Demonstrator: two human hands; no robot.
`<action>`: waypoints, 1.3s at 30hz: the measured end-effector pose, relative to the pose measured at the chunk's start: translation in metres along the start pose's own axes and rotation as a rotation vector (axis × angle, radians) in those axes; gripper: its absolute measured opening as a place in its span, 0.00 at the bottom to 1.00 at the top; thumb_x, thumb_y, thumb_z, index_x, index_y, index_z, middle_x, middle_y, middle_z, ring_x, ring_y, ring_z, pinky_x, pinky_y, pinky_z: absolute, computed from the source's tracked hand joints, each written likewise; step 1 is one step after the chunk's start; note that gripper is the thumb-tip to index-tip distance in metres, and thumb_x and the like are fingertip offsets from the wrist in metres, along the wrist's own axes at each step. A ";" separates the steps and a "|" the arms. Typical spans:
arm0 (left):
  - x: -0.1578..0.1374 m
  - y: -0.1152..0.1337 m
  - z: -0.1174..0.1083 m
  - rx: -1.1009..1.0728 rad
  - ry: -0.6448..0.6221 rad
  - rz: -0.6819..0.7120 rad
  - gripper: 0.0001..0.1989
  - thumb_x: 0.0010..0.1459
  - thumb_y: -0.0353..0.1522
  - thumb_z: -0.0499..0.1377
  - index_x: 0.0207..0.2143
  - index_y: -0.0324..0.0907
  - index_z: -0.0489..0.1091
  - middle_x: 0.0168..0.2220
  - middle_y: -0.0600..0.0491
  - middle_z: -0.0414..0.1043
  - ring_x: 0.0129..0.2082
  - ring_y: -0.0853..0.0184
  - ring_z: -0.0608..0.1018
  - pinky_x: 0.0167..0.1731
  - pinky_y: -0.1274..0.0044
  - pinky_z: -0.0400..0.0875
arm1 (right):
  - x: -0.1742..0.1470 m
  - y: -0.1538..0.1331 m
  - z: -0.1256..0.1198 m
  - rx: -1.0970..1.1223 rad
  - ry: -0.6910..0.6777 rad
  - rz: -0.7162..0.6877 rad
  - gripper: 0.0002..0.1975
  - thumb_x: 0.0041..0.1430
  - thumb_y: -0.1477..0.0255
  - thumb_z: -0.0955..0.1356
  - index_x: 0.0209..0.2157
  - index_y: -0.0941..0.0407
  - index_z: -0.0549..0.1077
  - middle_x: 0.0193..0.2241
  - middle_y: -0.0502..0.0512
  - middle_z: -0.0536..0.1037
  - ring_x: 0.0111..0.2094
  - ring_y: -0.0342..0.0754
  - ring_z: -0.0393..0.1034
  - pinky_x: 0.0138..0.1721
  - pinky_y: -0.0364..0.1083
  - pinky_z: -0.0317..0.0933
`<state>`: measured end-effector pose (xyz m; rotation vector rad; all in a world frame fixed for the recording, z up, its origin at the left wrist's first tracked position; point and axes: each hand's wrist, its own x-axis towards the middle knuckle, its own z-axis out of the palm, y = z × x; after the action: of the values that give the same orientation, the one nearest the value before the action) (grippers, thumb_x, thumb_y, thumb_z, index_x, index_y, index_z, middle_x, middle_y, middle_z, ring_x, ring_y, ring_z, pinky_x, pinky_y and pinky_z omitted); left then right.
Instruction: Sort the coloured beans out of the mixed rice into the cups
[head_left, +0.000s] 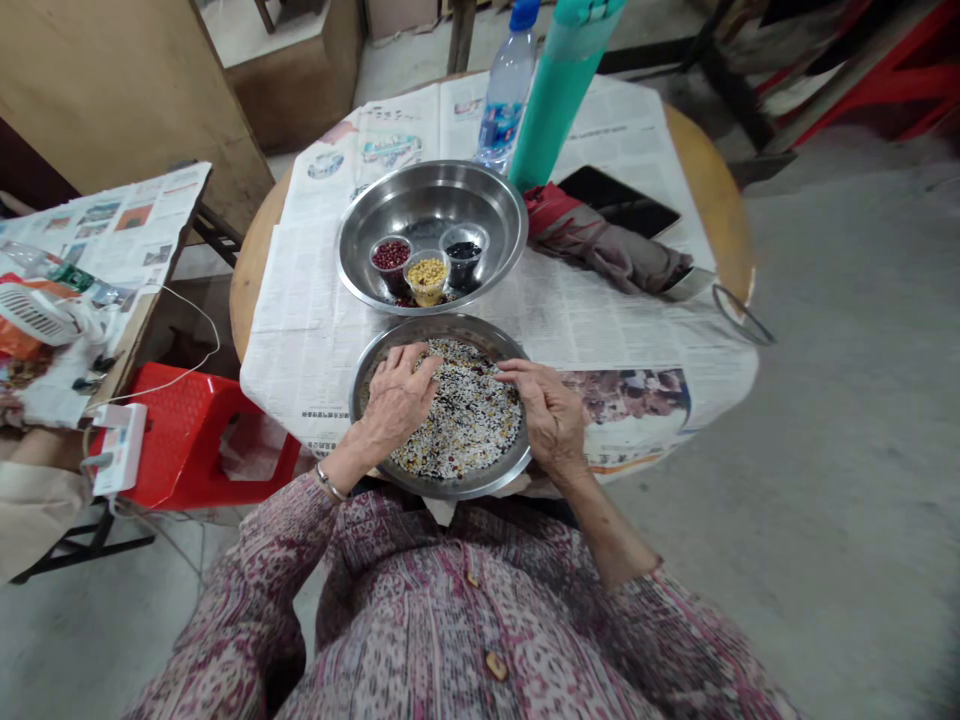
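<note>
Steel pan: a shallow metal pan sits at the near edge of a round table spread with newspaper, filled with mixed grains, mostly white with dark and yellow specks.
Left hand: the left hand lies palm-down on the grains, fingers curled loosely, clamped on nothing that shows.
Right hand: the right hand rests at the pan's right side, fingertips drawn together over the grains; whether they pinch a grain is too small to tell.
Bowl behind: a steel bowl holds three small cups, red beans, yellow beans and black beans.
Beyond: a water bottle, a green flask, a folded umbrella.
Left of table: a red stool.
</note>
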<state>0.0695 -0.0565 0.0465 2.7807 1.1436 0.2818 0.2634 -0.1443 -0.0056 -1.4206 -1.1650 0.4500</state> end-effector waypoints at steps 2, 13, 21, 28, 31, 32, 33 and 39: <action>0.003 0.003 0.003 0.025 -0.016 -0.038 0.22 0.65 0.36 0.60 0.59 0.40 0.64 0.63 0.40 0.62 0.61 0.50 0.65 0.54 0.58 0.69 | 0.000 0.000 0.000 0.001 -0.001 -0.001 0.18 0.70 0.64 0.61 0.36 0.52 0.81 0.42 0.56 0.82 0.48 0.52 0.75 0.54 0.56 0.64; 0.007 0.019 0.010 -0.082 -0.146 0.191 0.14 0.68 0.25 0.51 0.51 0.43 0.71 0.55 0.49 0.69 0.56 0.60 0.69 0.57 0.65 0.68 | 0.001 0.000 0.001 -0.011 0.013 0.006 0.18 0.69 0.63 0.62 0.34 0.52 0.81 0.41 0.56 0.83 0.46 0.53 0.76 0.53 0.56 0.66; -0.006 -0.008 0.004 -0.115 -0.025 0.005 0.09 0.67 0.28 0.56 0.48 0.42 0.71 0.52 0.48 0.70 0.52 0.60 0.71 0.54 0.63 0.70 | 0.000 -0.002 0.000 -0.009 0.005 0.007 0.18 0.69 0.62 0.61 0.35 0.52 0.81 0.41 0.56 0.83 0.47 0.52 0.75 0.53 0.56 0.65; -0.009 -0.014 0.007 -0.131 0.007 -0.056 0.09 0.67 0.28 0.54 0.48 0.42 0.69 0.48 0.48 0.69 0.50 0.60 0.71 0.54 0.63 0.71 | 0.000 0.001 0.000 -0.003 0.002 0.000 0.18 0.69 0.63 0.61 0.35 0.52 0.81 0.42 0.56 0.82 0.47 0.53 0.75 0.53 0.57 0.65; -0.008 -0.013 0.009 -0.147 -0.013 -0.031 0.12 0.67 0.24 0.50 0.47 0.42 0.69 0.46 0.48 0.69 0.48 0.62 0.72 0.53 0.64 0.71 | 0.000 0.001 0.000 0.001 0.002 -0.006 0.18 0.69 0.63 0.61 0.36 0.52 0.81 0.42 0.56 0.82 0.48 0.53 0.75 0.54 0.56 0.65; -0.007 -0.013 0.009 -0.153 -0.020 -0.015 0.14 0.66 0.22 0.49 0.47 0.42 0.70 0.45 0.49 0.69 0.47 0.62 0.72 0.53 0.64 0.71 | 0.000 0.001 0.000 0.002 0.003 -0.007 0.18 0.69 0.63 0.61 0.36 0.52 0.81 0.42 0.56 0.82 0.47 0.53 0.75 0.54 0.56 0.65; -0.007 -0.013 0.010 -0.158 -0.028 -0.001 0.15 0.65 0.21 0.48 0.47 0.42 0.70 0.44 0.49 0.69 0.47 0.63 0.72 0.54 0.64 0.71 | 0.000 0.001 0.000 0.003 0.005 -0.006 0.18 0.69 0.63 0.61 0.36 0.52 0.81 0.42 0.56 0.82 0.47 0.53 0.75 0.54 0.56 0.65; -0.009 -0.017 0.011 -0.197 -0.040 0.006 0.23 0.54 0.15 0.48 0.46 0.42 0.70 0.44 0.50 0.70 0.47 0.63 0.72 0.54 0.64 0.71 | 0.000 0.001 0.000 0.007 0.004 0.001 0.18 0.69 0.62 0.61 0.36 0.52 0.81 0.42 0.56 0.82 0.47 0.53 0.75 0.54 0.56 0.65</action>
<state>0.0542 -0.0516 0.0318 2.6071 1.0376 0.3191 0.2635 -0.1443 -0.0070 -1.4156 -1.1584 0.4511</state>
